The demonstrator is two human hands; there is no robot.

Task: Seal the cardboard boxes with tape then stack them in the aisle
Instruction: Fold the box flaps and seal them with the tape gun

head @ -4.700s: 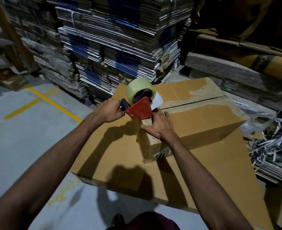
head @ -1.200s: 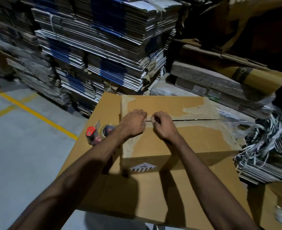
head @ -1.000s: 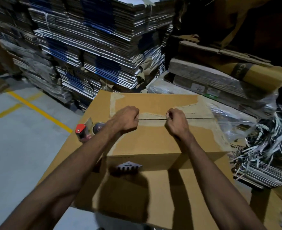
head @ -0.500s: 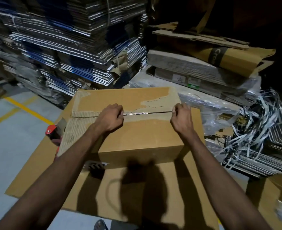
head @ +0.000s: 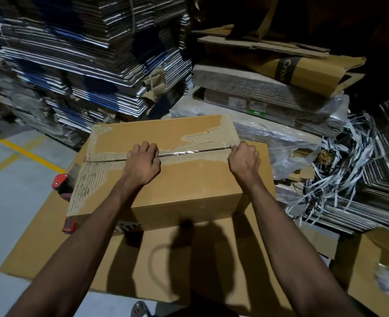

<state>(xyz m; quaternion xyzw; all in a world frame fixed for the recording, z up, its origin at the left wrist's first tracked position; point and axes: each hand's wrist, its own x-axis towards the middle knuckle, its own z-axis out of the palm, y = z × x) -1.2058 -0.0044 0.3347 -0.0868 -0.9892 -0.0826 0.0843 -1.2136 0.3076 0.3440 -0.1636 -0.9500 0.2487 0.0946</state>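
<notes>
1. The cardboard box [head: 166,179] sits on a larger flat carton [head: 166,259] on the grey floor [head: 10,202], its top seam facing the person.
2. Both fists rest on that seam: the left hand [head: 143,163] curled at the middle, the right hand [head: 244,161] curled at the far end, a glossy strip of tape [head: 189,153] between them (whether either actually pinches it, I can't tell).
3. The box looks stiff but scuffed, its top skin torn; probably light enough for two hands, best lifted by the bottom edges at both ends.
4. A red tape dispenser [head: 60,183] lies just beside its left side.
5. Behind stand stacks of flattened cartons [head: 86,65], with loose strapping [head: 340,170] at right.
</notes>
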